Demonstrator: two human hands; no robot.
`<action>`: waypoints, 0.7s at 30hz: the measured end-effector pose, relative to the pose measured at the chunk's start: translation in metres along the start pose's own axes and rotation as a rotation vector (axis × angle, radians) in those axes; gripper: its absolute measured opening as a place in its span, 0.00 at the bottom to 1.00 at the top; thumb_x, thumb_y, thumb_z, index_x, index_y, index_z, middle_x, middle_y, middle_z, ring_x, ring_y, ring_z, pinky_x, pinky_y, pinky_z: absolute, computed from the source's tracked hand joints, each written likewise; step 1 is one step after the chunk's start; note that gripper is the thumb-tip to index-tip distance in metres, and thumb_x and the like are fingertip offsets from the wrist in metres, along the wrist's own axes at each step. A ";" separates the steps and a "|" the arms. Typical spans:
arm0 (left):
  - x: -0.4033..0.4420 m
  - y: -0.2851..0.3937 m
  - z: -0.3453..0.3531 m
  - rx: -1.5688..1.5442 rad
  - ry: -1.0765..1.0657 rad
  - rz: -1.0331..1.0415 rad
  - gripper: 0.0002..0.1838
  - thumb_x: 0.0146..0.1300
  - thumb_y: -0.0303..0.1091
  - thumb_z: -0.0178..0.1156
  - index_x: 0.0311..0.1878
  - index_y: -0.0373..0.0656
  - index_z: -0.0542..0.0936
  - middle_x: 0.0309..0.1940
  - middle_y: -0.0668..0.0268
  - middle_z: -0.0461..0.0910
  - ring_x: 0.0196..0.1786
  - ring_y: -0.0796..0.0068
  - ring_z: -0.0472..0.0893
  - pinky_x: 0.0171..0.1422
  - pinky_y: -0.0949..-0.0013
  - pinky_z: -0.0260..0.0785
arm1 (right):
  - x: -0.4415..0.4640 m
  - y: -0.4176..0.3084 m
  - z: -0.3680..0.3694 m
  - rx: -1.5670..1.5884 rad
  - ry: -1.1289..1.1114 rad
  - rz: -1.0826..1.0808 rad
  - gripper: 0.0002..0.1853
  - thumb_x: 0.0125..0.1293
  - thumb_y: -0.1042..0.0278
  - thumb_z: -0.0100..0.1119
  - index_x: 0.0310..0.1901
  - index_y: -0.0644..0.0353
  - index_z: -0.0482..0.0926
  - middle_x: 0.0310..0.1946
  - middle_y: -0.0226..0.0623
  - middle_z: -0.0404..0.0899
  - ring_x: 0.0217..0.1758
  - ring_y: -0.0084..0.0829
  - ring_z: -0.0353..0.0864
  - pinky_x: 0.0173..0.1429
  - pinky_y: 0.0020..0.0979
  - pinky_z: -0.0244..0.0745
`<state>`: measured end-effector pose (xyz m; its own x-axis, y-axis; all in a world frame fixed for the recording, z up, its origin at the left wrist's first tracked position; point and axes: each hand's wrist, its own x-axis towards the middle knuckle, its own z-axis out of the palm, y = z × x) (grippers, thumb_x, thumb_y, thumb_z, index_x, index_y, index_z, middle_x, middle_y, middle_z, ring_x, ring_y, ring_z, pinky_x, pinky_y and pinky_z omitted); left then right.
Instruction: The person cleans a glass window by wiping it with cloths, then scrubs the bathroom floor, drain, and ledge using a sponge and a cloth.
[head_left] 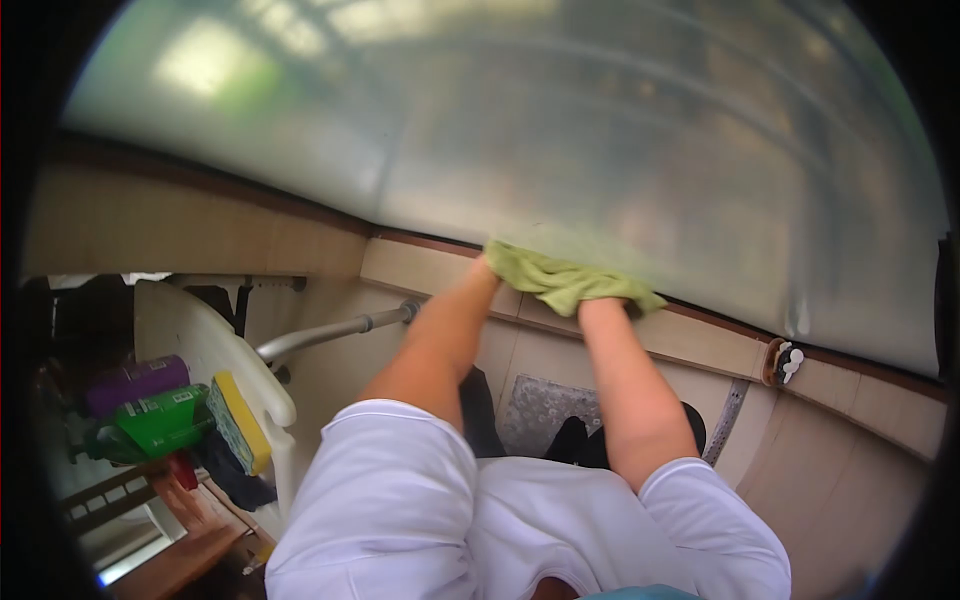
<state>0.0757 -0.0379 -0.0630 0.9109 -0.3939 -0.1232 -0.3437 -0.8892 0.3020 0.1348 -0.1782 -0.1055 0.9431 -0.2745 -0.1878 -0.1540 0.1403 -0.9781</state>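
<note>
Head view: both arms reach forward, hands set apart along one soft lime-green cloth (560, 282). Left hand (486, 274) is at its left end, right hand (604, 308) nearer its right end — the wide spacing probably spreads the fabric sideways rather than letting it bunch at one point. Fingers of both hands are hidden by the folds; can't tell whether they are apart, together or clamped on the fabric. The cloth lies over them, at the bottom of a big cloudy translucent pane (600, 150), where it meets a narrow reddish-brown strip (715, 315). Arms look nearly straight, likely because that edge is a long reach.

Right of the right-hand fingers, a small white knobbed fitting (790, 362) sits by the strip. Left of the left-hand fingers, a grey metal rail (335, 333) runs off, probably fixed as a handhold. Farther left and nearer the body: purple bottle (140, 384), green plastic bottle (165, 420), yellow-and-green sponge (240, 422) — grouped beside a white plastic panel (215, 335), perhaps for easy reach.
</note>
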 end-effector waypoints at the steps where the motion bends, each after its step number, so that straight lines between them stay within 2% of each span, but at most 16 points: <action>1: -0.017 -0.015 -0.008 0.003 -0.028 -0.042 0.19 0.60 0.33 0.41 0.56 0.46 0.68 0.58 0.58 0.64 0.62 0.59 0.61 0.66 0.60 0.50 | -0.017 0.002 0.018 0.091 -0.081 0.073 0.25 0.64 0.54 0.32 0.58 0.60 0.61 0.59 0.42 0.60 0.62 0.41 0.59 0.65 0.41 0.54; 5: -0.075 -0.049 -0.040 -0.021 -0.121 -0.251 0.19 0.60 0.34 0.41 0.55 0.46 0.68 0.58 0.58 0.64 0.62 0.59 0.61 0.66 0.60 0.51 | -0.062 -0.009 0.064 0.547 -0.342 0.423 0.26 0.63 0.54 0.32 0.58 0.61 0.61 0.59 0.42 0.60 0.62 0.42 0.59 0.65 0.42 0.54; 8: -0.078 -0.040 -0.048 -0.073 -0.091 -0.500 0.19 0.60 0.34 0.41 0.55 0.45 0.68 0.58 0.58 0.65 0.62 0.59 0.61 0.66 0.60 0.51 | -0.071 -0.028 0.057 0.838 -0.443 0.598 0.26 0.63 0.53 0.32 0.58 0.61 0.61 0.59 0.43 0.60 0.62 0.42 0.59 0.65 0.42 0.54; 9: -0.065 -0.034 -0.040 -0.076 -0.067 -0.616 0.19 0.60 0.37 0.42 0.53 0.45 0.70 0.57 0.58 0.66 0.61 0.60 0.63 0.65 0.62 0.52 | -0.069 -0.038 0.048 0.919 -0.444 0.640 0.26 0.63 0.53 0.32 0.58 0.61 0.61 0.59 0.43 0.60 0.62 0.42 0.59 0.65 0.43 0.54; 10: -0.054 -0.031 -0.003 -0.070 0.175 -0.690 0.18 0.60 0.39 0.43 0.52 0.45 0.72 0.55 0.56 0.68 0.58 0.58 0.67 0.62 0.62 0.57 | -0.066 -0.046 0.033 0.990 -0.437 0.675 0.26 0.63 0.53 0.32 0.58 0.62 0.61 0.59 0.43 0.60 0.62 0.43 0.59 0.65 0.43 0.54; 11: -0.037 -0.007 -0.009 -0.334 0.055 -1.042 0.16 0.59 0.39 0.46 0.47 0.43 0.75 0.49 0.54 0.73 0.52 0.55 0.72 0.56 0.60 0.64 | -0.063 -0.058 0.020 1.025 -0.319 0.737 0.26 0.63 0.53 0.32 0.57 0.62 0.61 0.59 0.43 0.60 0.62 0.43 0.59 0.65 0.43 0.54; 12: -0.025 0.003 0.011 -0.522 0.086 -1.157 0.15 0.58 0.40 0.50 0.41 0.40 0.77 0.42 0.51 0.76 0.46 0.53 0.76 0.50 0.59 0.68 | -0.060 -0.073 0.006 1.050 -0.172 0.795 0.27 0.63 0.53 0.32 0.57 0.62 0.61 0.59 0.44 0.59 0.62 0.43 0.59 0.65 0.45 0.54; 13: -0.018 0.018 0.029 -0.515 0.117 -1.070 0.15 0.56 0.40 0.52 0.38 0.39 0.78 0.39 0.51 0.77 0.44 0.54 0.77 0.48 0.60 0.69 | -0.058 -0.086 -0.008 1.069 -0.019 0.850 0.27 0.63 0.53 0.32 0.58 0.63 0.60 0.60 0.45 0.59 0.63 0.43 0.58 0.65 0.46 0.54; 14: -0.012 0.037 0.035 -0.474 0.077 -0.935 0.14 0.59 0.35 0.48 0.43 0.38 0.76 0.43 0.50 0.76 0.45 0.52 0.76 0.49 0.60 0.69 | -0.055 -0.099 -0.022 1.011 -0.020 0.820 0.26 0.63 0.53 0.30 0.57 0.63 0.61 0.60 0.44 0.59 0.63 0.43 0.58 0.65 0.48 0.53; 15: -0.005 0.055 0.036 -0.724 0.231 -0.975 0.16 0.59 0.36 0.47 0.48 0.39 0.74 0.49 0.50 0.72 0.50 0.54 0.73 0.54 0.61 0.66 | -0.056 -0.115 -0.029 0.958 0.011 0.780 0.26 0.63 0.54 0.30 0.57 0.62 0.61 0.59 0.44 0.60 0.63 0.44 0.58 0.65 0.47 0.53; 16: 0.000 0.072 0.033 -0.589 0.395 -0.915 0.19 0.61 0.38 0.45 0.54 0.41 0.69 0.55 0.51 0.67 0.57 0.57 0.67 0.59 0.63 0.61 | -0.055 -0.117 -0.037 0.846 -0.039 0.701 0.26 0.64 0.54 0.29 0.57 0.62 0.61 0.59 0.43 0.60 0.62 0.43 0.58 0.66 0.47 0.52; 18: -0.007 0.084 0.002 -0.640 0.231 -0.830 0.24 0.61 0.44 0.46 0.57 0.41 0.65 0.58 0.54 0.64 0.60 0.59 0.63 0.61 0.65 0.57 | -0.057 -0.118 -0.050 0.765 -0.111 0.627 0.22 0.64 0.59 0.33 0.55 0.63 0.62 0.57 0.43 0.61 0.60 0.43 0.61 0.65 0.47 0.55; 20: -0.005 0.076 0.014 -1.806 0.766 -0.946 0.24 0.63 0.46 0.41 0.58 0.42 0.64 0.58 0.56 0.64 0.61 0.60 0.62 0.62 0.64 0.56 | -0.052 -0.105 -0.058 0.779 0.013 0.694 0.19 0.64 0.63 0.35 0.53 0.64 0.62 0.55 0.43 0.62 0.58 0.44 0.62 0.64 0.49 0.55; 21: -0.006 0.066 0.022 -2.181 0.914 -0.873 0.24 0.63 0.47 0.39 0.58 0.43 0.64 0.58 0.56 0.63 0.61 0.60 0.62 0.63 0.63 0.56 | -0.053 -0.099 -0.056 0.783 0.070 0.728 0.17 0.64 0.66 0.36 0.52 0.65 0.63 0.54 0.43 0.62 0.57 0.45 0.62 0.64 0.49 0.55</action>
<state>0.0421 -0.0996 -0.0626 0.6844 0.3934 -0.6138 0.0301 0.8260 0.5629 0.0839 -0.2306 -0.0036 0.6774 0.0709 -0.7322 -0.4171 0.8569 -0.3029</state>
